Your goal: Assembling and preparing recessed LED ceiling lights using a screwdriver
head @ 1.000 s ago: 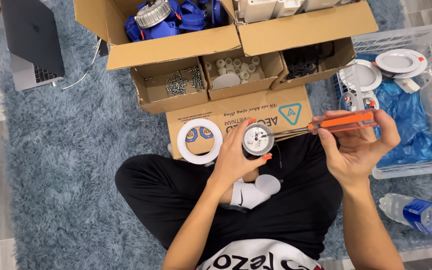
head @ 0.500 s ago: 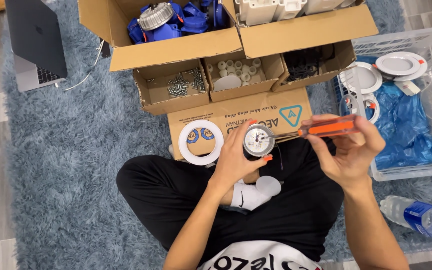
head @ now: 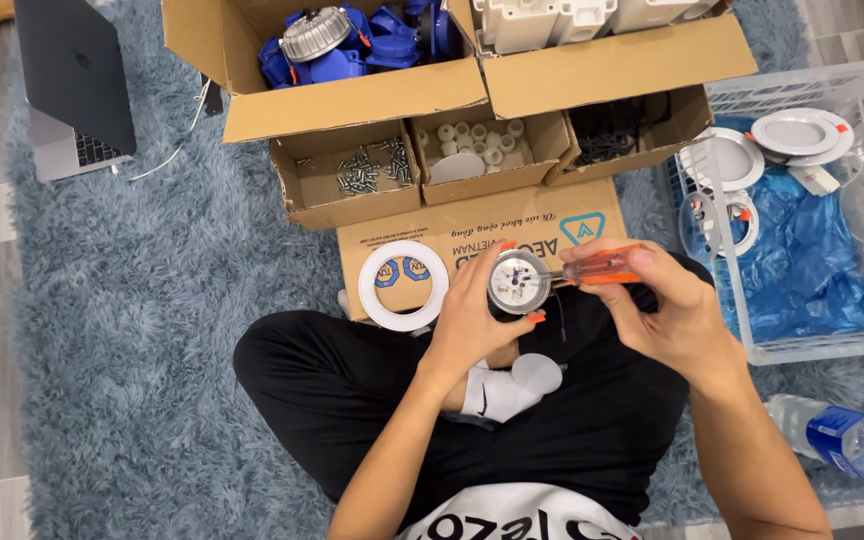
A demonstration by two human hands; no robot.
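My left hand (head: 474,320) grips a small round silver lamp body (head: 519,281) and holds it face up over my lap. My right hand (head: 664,310) holds an orange-handled screwdriver (head: 600,267), whose tip rests on the face of the lamp body. A white ring (head: 403,285) lies flat on the cardboard sheet (head: 472,235) just left of my left hand. A white round disc (head: 536,374) rests on my crossed legs below the hands.
Small open cardboard boxes hold screws (head: 364,172), white caps (head: 477,140) and black parts (head: 607,137). A big box behind has blue parts (head: 352,45). A clear crate (head: 802,200) with white lamp rings and blue plastic stands right. A laptop (head: 77,85) lies left, a water bottle (head: 837,440) lower right.
My right hand has brought the screwdriver down and to the left, from clear of the lamp body until its tip rests on the face. The left hand has kept hold.
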